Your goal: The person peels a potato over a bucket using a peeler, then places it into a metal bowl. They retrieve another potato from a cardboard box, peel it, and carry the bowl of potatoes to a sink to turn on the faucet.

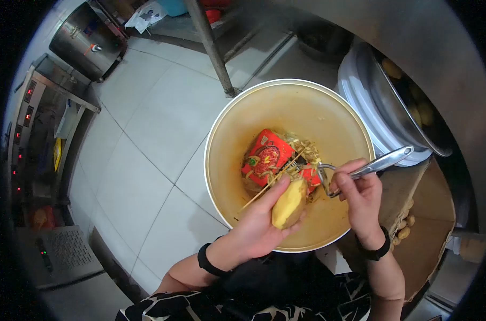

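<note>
A partly peeled potato lies in my left hand, its fingers closed round the underside. Yellow flesh shows on the upper face and brown skin along the lower edge. My right hand grips a metal peeler, its handle pointing up and right and its head just right of the potato. Both hands are over a large round bin with a white rim. Inside the bin lie a red printed packet, a thin wooden stick and peelings.
An open cardboard box with several potatoes stands at the right. Above it, a metal basin holds more potatoes beside a white basin. A metal table leg rises behind the bin. Steel equipment lines the left; tiled floor lies between.
</note>
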The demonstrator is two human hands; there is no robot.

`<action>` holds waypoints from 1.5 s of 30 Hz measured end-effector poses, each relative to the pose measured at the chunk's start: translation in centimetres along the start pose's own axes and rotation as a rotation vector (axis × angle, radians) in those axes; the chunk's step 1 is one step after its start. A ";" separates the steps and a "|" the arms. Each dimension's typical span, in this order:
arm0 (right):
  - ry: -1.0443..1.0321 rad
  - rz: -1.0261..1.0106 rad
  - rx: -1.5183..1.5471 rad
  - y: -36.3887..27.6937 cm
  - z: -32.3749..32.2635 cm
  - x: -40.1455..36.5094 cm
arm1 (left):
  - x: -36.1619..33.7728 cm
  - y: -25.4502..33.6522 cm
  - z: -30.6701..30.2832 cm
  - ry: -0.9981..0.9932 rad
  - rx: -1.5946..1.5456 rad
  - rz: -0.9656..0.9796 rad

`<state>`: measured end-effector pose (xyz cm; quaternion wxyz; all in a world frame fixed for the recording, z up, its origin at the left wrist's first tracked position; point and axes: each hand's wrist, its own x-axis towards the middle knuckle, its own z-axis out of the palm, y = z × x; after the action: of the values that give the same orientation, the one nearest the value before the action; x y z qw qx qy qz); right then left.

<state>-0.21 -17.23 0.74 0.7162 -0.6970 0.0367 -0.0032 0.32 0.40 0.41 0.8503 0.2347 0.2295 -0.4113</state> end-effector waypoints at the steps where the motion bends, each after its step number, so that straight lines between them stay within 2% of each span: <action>1: -0.004 0.004 0.004 0.0 0.0 -0.2 | 0.1 -0.2 -0.1 0.033 -0.050 -0.043; 3: 0.104 -0.206 0.109 0.4 -0.3 -0.3 | 0.5 -0.6 -0.3 0.035 -0.052 0.008; 5: 0.051 -0.158 0.166 0.5 0.0 -0.4 | 1.0 -1.0 -0.3 0.036 -0.055 0.051; 8: -0.060 -0.020 -0.012 0.5 1.2 -0.7 | 1.1 -1.2 -0.3 0.058 -0.028 0.072; 11: 0.019 0.016 0.086 0.4 1.2 -0.6 | 1.1 -1.0 0.1 0.086 0.000 0.052; 12: -0.017 0.042 0.119 0.7 0.7 -0.3 | 1.0 -1.0 0.1 0.097 -0.029 0.078; 13: -0.016 0.044 0.117 0.9 0.8 -0.3 | 1.1 -1.0 0.1 0.108 -0.060 0.105; 15: 0.052 -0.136 -0.163 1.3 1.2 -0.4 | 1.2 -1.0 0.0 0.105 -0.067 0.098; 16: 0.054 -0.126 -0.161 1.4 1.0 -0.3 | 1.2 -1.0 -0.2 0.105 -0.075 0.090; 18: -0.062 0.113 0.152 0.9 0.3 0.2 | 1.0 -0.9 -0.1 0.095 -0.056 0.096; 22: -0.013 0.122 0.163 0.0 0.7 0.1 | 0.9 -0.6 0.3 0.037 -0.022 0.094; 25: 0.004 0.096 0.250 -0.1 0.6 -0.1 | 1.0 -1.0 -0.2 0.070 -0.060 0.083; 27: -0.015 -0.031 0.313 -0.4 1.7 -1.1 | 1.3 -1.3 -0.5 0.077 -0.058 0.110; 28: -0.105 -0.134 0.065 -0.1 1.8 -1.5 | 1.4 -1.4 -0.7 0.080 -0.038 0.135; 29: -0.109 -0.129 0.062 -0.1 2.1 -1.5 | 1.5 -1.6 -0.8 0.081 -0.044 0.135; 31: -0.433 -0.144 -0.115 -0.4 2.9 -1.6 | 1.7 -1.8 -0.9 0.061 -0.027 0.134; 34: -0.280 -0.054 0.026 -0.1 3.5 -1.8 | 1.2 -1.4 -0.1 0.135 -0.002 0.082; 35: -0.193 -0.013 0.130 -0.2 3.6 -1.7 | 1.2 -1.4 -0.4 0.140 -0.005 0.079; 36: -0.192 -0.010 0.131 -0.1 3.3 -1.2 | 1.2 -1.4 -0.7 0.100 0.070 0.051; 38: 0.090 0.080 0.088 0.2 2.2 0.0 | 0.9 -1.3 -0.7 0.059 0.144 0.020; 41: 0.024 0.120 0.043 1.2 2.1 -0.1 | 0.7 -0.9 -0.2 0.005 0.168 -0.029; 42: 0.089 0.030 -0.045 1.1 2.4 0.1 | 0.8 -0.9 -0.4 -0.014 0.100 0.011; 43: 0.088 0.027 -0.047 1.1 2.3 0.1 | 0.9 -0.9 -0.6 -0.032 0.030 0.052; 45: 0.228 -0.155 -0.015 0.8 2.0 -0.2 | 1.1 -1.2 -0.7 0.000 0.037 0.113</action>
<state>-0.30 -15.16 -0.01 0.6996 -0.6983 0.0640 -0.1373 -0.17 -0.50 -1.05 0.8677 0.2630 0.2084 -0.3668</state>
